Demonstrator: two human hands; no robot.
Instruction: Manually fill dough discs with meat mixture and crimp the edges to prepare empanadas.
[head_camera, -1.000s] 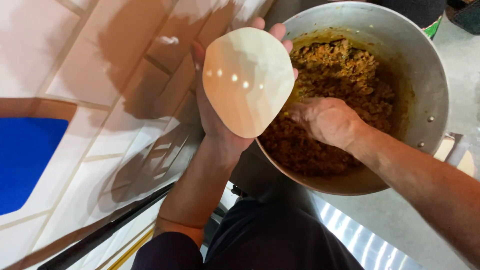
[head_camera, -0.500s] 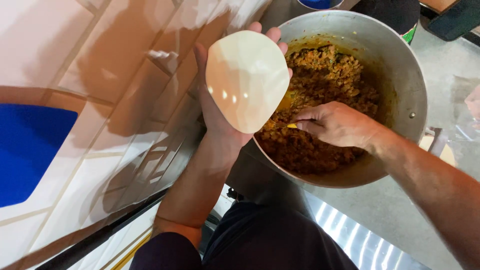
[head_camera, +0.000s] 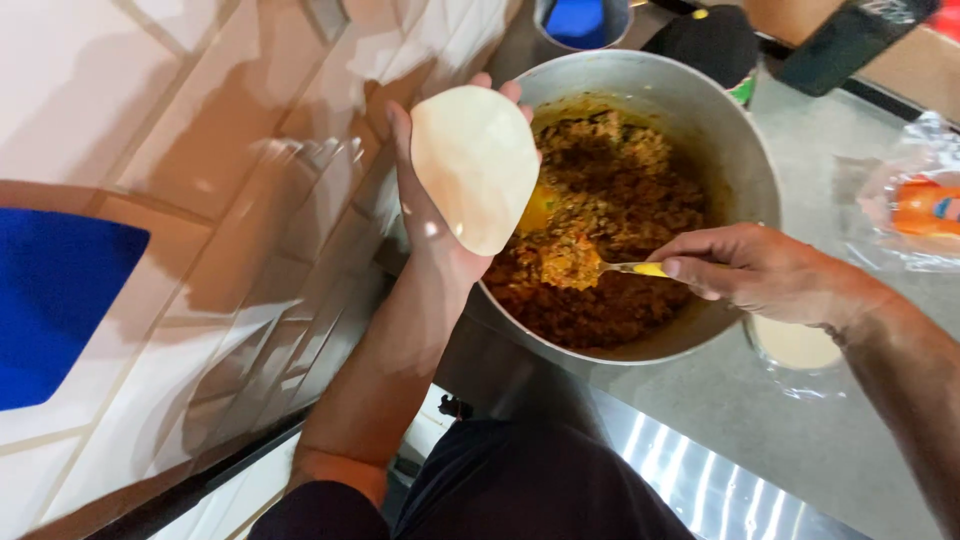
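The left hand (head_camera: 435, 215) lies palm up with its fingers spread flat, a pale, thin round sheet of dough (head_camera: 475, 165) resting on it just over the left rim of the large round metal pot (head_camera: 745, 170). The sheet looks light, soft and floppy, easily torn; full support from the palm suits it better than a pinch at the edge. The right hand (head_camera: 765, 275) has its fingers closed around the yellow handle of a spoon (head_camera: 610, 267), whose bowl carries a heap of brown, crumbly minced filling (head_camera: 620, 200) inside the pot; the filling looks moist and loose, likely to spill. On the grey surface (head_camera: 720, 400) lie a clear plastic bag with an orange packet (head_camera: 915, 205) and more pale dough rounds (head_camera: 795, 345) behind the right wrist. The pot's rim stands between spoon and dough.
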